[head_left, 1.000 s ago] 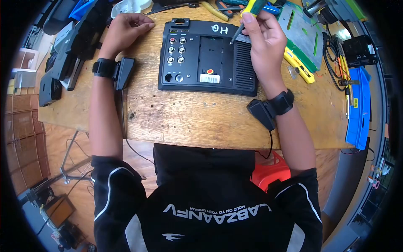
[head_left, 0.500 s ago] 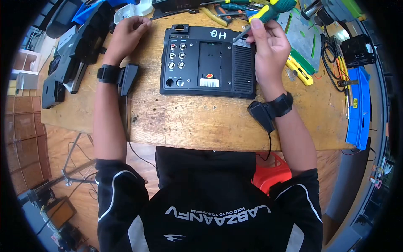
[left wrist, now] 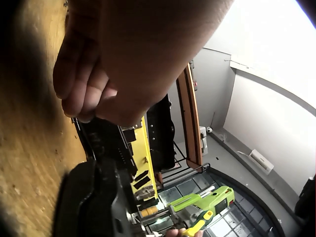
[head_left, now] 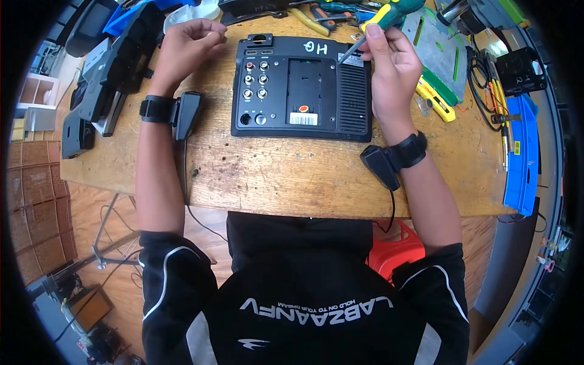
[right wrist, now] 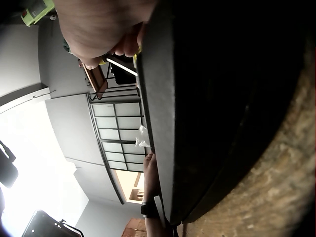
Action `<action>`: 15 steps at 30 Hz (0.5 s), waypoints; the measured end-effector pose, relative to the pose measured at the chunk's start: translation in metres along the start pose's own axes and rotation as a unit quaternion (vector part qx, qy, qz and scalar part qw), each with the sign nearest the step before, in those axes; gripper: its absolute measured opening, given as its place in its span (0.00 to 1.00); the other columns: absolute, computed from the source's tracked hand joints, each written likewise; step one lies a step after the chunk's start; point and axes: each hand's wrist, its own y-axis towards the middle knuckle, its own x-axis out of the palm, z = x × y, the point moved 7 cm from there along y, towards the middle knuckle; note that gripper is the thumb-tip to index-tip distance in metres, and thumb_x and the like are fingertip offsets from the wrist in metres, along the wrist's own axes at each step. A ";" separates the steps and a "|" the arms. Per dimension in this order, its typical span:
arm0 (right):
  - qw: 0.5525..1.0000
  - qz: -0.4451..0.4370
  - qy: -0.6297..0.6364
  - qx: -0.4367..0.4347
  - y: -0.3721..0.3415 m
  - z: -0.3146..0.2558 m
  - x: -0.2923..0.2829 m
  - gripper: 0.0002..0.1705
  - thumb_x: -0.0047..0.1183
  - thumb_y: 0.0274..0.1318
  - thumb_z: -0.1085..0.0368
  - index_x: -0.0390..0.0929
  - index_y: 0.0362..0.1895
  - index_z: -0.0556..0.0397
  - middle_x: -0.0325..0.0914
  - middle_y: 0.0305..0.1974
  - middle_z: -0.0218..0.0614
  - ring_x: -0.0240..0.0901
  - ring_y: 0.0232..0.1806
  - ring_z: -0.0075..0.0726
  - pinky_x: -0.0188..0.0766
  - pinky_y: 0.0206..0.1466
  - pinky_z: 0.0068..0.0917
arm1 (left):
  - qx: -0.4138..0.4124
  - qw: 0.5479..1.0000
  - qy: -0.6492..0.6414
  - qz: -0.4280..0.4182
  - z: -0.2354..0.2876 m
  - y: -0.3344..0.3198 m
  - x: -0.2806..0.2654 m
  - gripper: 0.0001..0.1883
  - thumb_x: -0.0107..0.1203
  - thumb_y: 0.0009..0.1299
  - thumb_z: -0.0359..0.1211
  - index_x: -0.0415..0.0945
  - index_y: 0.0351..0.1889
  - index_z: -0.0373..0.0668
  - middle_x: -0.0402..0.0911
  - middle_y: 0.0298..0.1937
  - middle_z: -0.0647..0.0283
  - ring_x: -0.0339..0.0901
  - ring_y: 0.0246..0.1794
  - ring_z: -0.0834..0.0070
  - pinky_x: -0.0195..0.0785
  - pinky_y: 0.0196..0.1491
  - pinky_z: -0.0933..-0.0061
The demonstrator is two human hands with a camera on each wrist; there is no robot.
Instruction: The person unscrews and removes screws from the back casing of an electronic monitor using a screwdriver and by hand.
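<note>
A black electronic device (head_left: 283, 128) lies on the table with its back up, marked "HQ", with round sockets at its left and vent slots at its right. My right hand (head_left: 396, 76) grips a screwdriver (head_left: 389, 18) by its green and yellow handle. In the head view its shaft slants down to the left, and the tip shows beside a screw (head_left: 333, 67) near the recess's upper right corner. My left hand (head_left: 190, 52) rests beyond the device's upper left corner, fingers loosely curled; nothing shows in it. The left wrist view shows these bent fingers (left wrist: 84, 94) close over the wood.
A yellow utility knife (head_left: 435, 100) and a green-grey plate (head_left: 435, 48) lie to the right, with a blue bin (head_left: 521, 158) at the table's right edge. Pliers (head_left: 311, 23) and other tools lie at the back. Black equipment (head_left: 125, 67) stands at the left.
The screwdriver tip has shifted from the upper right screw slightly to the right of it, and the right hand has moved a little right with it. The left hand stays near its place.
</note>
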 end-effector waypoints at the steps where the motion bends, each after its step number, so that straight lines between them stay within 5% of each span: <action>1: 1.000 -0.008 0.000 -0.006 0.001 0.001 0.000 0.16 0.63 0.68 0.58 0.81 0.46 0.60 0.82 0.35 0.29 0.75 0.36 0.17 0.70 0.40 0.16 | -0.001 1.000 0.000 -0.001 -0.001 0.001 -0.001 0.10 0.59 0.77 0.32 0.84 0.49 0.35 0.87 0.39 0.64 0.82 0.37 0.84 0.77 0.43 0.80; 15: 1.000 -0.014 0.021 -0.011 -0.003 -0.006 0.008 0.18 0.66 0.66 0.55 0.82 0.46 0.58 0.83 0.35 0.28 0.77 0.35 0.17 0.70 0.40 0.16 | 0.054 0.983 -0.120 -0.129 0.062 -0.021 0.042 0.07 0.58 0.74 0.27 0.83 0.47 0.37 0.88 0.38 0.63 0.82 0.33 0.84 0.75 0.36 0.84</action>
